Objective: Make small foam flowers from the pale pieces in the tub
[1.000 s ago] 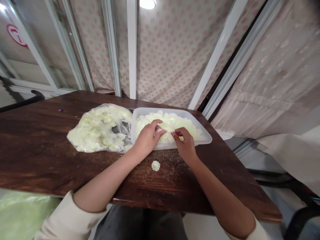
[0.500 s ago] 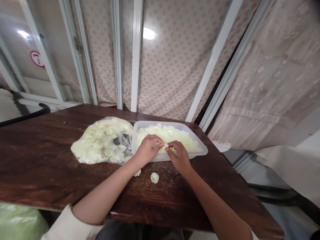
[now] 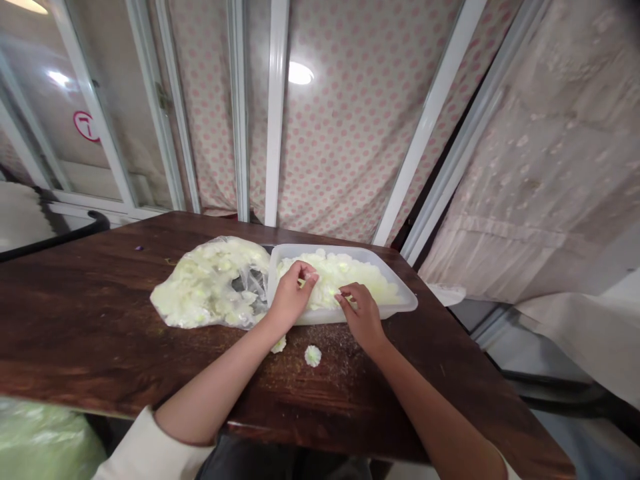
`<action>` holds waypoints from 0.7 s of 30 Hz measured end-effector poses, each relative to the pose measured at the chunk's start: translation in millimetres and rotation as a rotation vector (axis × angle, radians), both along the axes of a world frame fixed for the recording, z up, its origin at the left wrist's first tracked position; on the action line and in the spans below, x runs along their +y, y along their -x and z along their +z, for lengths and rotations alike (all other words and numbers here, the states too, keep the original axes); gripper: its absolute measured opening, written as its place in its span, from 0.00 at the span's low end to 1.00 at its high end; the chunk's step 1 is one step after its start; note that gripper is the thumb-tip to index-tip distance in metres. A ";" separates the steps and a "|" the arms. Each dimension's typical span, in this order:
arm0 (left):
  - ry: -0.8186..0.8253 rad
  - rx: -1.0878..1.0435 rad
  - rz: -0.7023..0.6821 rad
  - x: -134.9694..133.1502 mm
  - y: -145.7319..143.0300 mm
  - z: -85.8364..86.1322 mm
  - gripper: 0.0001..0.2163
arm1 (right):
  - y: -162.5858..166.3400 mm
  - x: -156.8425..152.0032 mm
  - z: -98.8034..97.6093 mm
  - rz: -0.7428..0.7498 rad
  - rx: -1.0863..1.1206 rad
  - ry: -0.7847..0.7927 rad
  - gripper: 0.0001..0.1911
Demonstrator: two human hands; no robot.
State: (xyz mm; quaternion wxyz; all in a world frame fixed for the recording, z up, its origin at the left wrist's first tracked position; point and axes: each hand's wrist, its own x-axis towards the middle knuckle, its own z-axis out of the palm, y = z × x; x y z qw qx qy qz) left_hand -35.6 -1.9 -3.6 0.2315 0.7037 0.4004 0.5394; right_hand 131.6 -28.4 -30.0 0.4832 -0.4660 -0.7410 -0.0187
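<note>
A translucent plastic tray [image 3: 407, 301] heaped with pale yellow-white flowers [image 3: 350, 275] stands on a dark wooden table [image 3: 90, 320]. My left hand [image 3: 290, 297] reaches over the tray's near left corner, fingers pinched on a small flower. My right hand [image 3: 361, 312] rests at the tray's near rim, fingertips pinched in the flowers; what they hold is too small to make out. Two loose flowers lie on the table just in front of the tray: one [image 3: 313, 355] between my wrists, one [image 3: 279, 345] beside my left wrist.
A clear plastic bag [image 3: 210, 283] full of the same flowers lies left of the tray, touching it. Window frames and a dotted curtain [image 3: 345, 113] stand behind the table. A pale draped cloth [image 3: 545, 173] hangs at the right. The table's near edge is by my elbows.
My hands, which were pinched together over the tray's near rim, have separated; the left moved up into the flowers. A second loose flower appeared on the table beside my left wrist. The camera tilted.
</note>
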 end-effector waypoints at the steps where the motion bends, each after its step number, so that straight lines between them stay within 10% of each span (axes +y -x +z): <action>1: -0.022 0.018 0.004 0.5 0.2 0.0 0.07 | 0.0 0.0 -0.4 -0.002 -0.001 -0.001 0.07; 21: -0.076 0.305 -0.159 -1.8 -3.9 2.6 0.09 | 2.5 -2.4 1.0 -0.039 -0.034 0.020 0.07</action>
